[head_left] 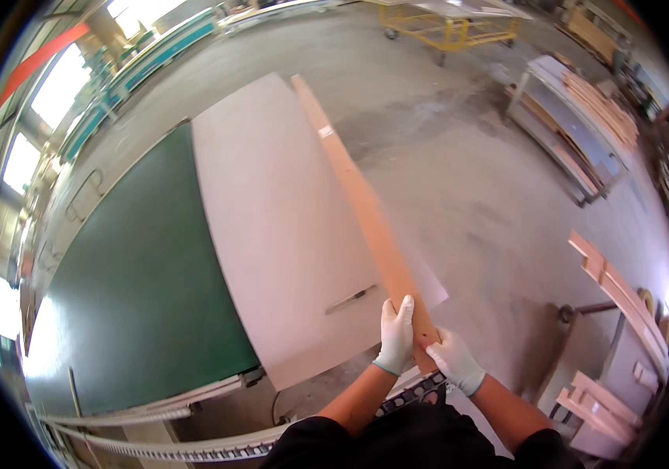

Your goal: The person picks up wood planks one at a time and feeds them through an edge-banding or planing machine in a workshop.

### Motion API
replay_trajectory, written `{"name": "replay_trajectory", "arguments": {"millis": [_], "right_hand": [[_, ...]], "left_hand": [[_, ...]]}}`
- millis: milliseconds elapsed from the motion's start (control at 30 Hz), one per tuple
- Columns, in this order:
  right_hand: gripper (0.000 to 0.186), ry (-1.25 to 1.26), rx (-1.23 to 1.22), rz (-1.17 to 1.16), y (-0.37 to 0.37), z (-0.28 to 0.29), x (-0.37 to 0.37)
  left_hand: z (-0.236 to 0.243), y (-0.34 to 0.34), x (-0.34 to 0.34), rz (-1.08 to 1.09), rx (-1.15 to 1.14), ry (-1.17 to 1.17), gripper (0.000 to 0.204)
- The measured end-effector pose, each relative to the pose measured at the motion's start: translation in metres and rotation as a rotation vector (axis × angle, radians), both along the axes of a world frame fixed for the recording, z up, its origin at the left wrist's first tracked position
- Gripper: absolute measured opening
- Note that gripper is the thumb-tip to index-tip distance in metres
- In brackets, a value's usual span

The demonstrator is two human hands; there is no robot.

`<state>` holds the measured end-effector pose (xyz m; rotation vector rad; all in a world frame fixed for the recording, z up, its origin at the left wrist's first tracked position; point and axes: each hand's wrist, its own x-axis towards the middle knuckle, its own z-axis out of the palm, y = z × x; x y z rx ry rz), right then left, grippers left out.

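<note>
A long, pale orange wooden plank (373, 227) lies lengthwise along the right part of a large white sheet (264, 211), its far end near the sheet's far edge. Both my hands wear white gloves and are closed on the plank's near end: my left hand (396, 332) on its left edge, my right hand (453, 359) on its right edge, a little lower. A slim knife-like tool (350, 299) lies on the sheet left of my left hand. The sheet rests beside a green flat surface (139, 266).
A white rail (139, 444) with dark segments runs along the near edge. At right stand a cart (544, 102) stacked with boards and another holding wooden pieces (608, 406). A yellow trolley (444, 35) and teal conveyors (155, 55) stand farther back on the concrete floor (483, 211).
</note>
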<state>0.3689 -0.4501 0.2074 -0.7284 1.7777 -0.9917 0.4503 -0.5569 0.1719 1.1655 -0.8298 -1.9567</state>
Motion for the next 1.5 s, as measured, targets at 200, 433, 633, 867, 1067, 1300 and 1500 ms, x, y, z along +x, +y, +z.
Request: {"name": "replay_trajectory", "arguments": {"millis": [200, 433, 633, 867, 1067, 1300, 1500], "right_hand": [[0.035, 0.306, 0.226, 0.172, 0.128, 0.068, -0.033], [0.034, 0.236, 0.527, -0.104, 0.386, 0.107, 0.026], [0.030, 0.180, 0.709, -0.407, 0.529, 0.022, 0.144], [0.091, 0.563, 0.399, -0.694, 0.444, -0.039, 0.131], [0.087, 0.761, 0.392, -0.854, 0.472, -0.045, 0.170], [0.058, 0.962, 0.410, -1.115, 0.505, -0.079, 0.292], [0.037, 0.181, 0.705, -1.515, 0.462, -0.067, 0.345]], "left_hand": [[-0.022, -0.063, -0.058, -0.058, 0.414, 0.488, 0.041], [-0.048, -0.038, -0.101, -0.223, 0.447, 0.356, 0.037], [-0.021, 0.101, -0.106, -0.460, 0.409, 0.319, 0.022], [-0.067, 0.322, -0.028, -1.392, 0.610, 0.217, 0.025], [-0.059, 0.401, -0.044, -1.570, 0.468, 0.065, 0.047], [0.055, 0.439, -0.257, -1.424, 0.672, 0.629, 0.076], [0.127, 0.447, -0.311, -1.570, 0.672, 0.729, 0.076]]}}
